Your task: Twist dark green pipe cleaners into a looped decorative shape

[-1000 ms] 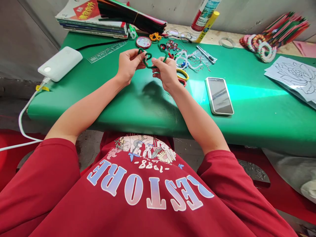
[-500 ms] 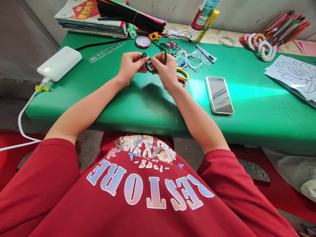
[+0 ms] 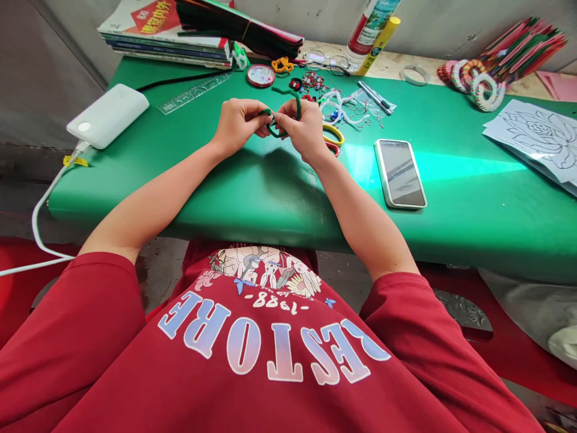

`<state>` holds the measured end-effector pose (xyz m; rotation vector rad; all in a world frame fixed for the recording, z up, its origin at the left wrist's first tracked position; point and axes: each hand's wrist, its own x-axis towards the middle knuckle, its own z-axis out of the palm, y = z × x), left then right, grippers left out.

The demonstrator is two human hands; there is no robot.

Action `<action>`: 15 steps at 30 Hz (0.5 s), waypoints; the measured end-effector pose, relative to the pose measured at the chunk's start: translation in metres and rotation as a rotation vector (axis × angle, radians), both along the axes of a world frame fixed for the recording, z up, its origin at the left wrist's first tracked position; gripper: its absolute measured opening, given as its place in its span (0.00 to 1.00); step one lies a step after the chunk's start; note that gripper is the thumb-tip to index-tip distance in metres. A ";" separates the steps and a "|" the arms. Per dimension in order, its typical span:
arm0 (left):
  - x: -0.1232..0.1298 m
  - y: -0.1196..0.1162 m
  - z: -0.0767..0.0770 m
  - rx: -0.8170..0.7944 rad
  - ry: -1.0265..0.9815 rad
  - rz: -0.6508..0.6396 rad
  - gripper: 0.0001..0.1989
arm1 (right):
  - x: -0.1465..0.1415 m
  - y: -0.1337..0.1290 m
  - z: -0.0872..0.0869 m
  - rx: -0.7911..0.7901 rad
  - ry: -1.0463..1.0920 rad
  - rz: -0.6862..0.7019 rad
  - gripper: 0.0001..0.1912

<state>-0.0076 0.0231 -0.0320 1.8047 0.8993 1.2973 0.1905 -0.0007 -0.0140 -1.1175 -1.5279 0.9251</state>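
Two bare hands are working just above the green tabletop (image 3: pixel 469 231), their fingertips nearly meeting over a dark green fuzzy stem (image 3: pixel 298 107). The left hand (image 3: pixel 237 127) is pinching one part between thumb and fingers; the right hand (image 3: pixel 303 129) is closing thumb against fingers on another, neither pinch showing a gap. Between them the stem is curving in a low bend, while a loose tail is arching up past the right hand's fingers. Whether strands are crossing under the fingertips is hidden. For a crisp bend, the left pinch is probably serving best as an anchor, with the right turning close beside it; the tail is calling for free room, since small red-and-black pieces (image 3: pixel 296 84) are lying just behind it
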 end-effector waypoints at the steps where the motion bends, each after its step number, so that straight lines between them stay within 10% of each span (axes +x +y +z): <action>1: -0.001 -0.001 0.000 0.002 -0.002 0.002 0.23 | 0.000 -0.001 0.001 0.006 0.000 0.001 0.24; 15: -0.003 -0.007 0.003 0.037 0.009 0.030 0.18 | 0.001 -0.001 0.007 0.025 -0.036 -0.019 0.25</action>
